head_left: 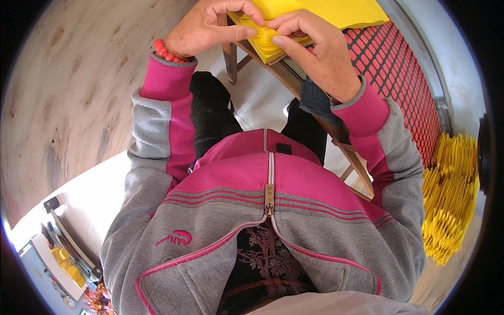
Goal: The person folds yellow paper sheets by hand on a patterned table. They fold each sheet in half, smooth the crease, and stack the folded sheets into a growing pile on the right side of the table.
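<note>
Left hand (210,29) and right hand (317,52) are close together, thumbs and fingers pinching the crumpled folds of a yellow sheet (336,11) at its near edge. It lies over the far end of a wooden counter (286,77). Dark blue cloth (318,101) hangs over that counter's edge, below the right wrist. Beyond it stretches red mesh (391,65), and farther right stands a pile of yellow folded pieces (449,202). Red beads (161,48) circle the left wrist.
</note>
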Motion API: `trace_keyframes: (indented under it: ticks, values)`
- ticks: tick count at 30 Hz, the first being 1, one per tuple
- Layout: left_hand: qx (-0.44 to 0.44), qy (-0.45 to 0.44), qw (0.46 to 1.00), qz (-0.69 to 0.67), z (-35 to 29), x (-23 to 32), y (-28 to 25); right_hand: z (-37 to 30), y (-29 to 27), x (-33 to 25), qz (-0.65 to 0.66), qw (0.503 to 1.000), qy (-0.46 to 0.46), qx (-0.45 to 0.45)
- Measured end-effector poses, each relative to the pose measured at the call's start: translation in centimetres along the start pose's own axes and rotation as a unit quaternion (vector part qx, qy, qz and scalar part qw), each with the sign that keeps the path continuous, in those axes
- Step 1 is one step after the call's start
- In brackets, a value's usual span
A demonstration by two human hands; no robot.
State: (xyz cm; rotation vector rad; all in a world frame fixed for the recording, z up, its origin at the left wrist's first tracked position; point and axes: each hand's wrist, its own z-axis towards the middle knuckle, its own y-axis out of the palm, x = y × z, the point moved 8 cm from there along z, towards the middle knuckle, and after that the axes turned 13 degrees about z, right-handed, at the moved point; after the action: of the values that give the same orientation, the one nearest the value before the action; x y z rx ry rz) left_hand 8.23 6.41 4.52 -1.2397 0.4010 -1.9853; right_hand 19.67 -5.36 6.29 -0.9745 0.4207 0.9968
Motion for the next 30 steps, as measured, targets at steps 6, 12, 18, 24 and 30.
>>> trace_keyframes:
  ticks: [6, 12, 18, 24, 30]
  values:
    - [-0.001, -0.04, 0.999, -0.034, -0.2, -0.7, 0.4, -0.1, 0.0, 0.0, -0.013, 1.0, 0.0, 0.011]
    - [0.002, -0.094, 0.988, -0.125, -0.6, -1.6, 0.6, 0.0, -0.1, 0.0, 0.017, 0.999, 0.008, 0.029]
    - [-0.008, -0.075, 0.991, -0.113, -0.4, -1.2, 0.7, 0.0, -0.2, -0.3, 0.008, 0.999, -0.007, 0.048]
    - [-0.015, -0.118, 0.975, -0.188, -0.7, -1.7, 1.1, -0.1, -0.1, -0.2, 0.012, 0.998, -0.016, 0.051]
    - [-0.003, -0.071, 0.996, -0.062, -0.4, -1.4, 0.6, -0.5, -0.1, 0.3, -0.021, 0.998, 0.034, 0.04]
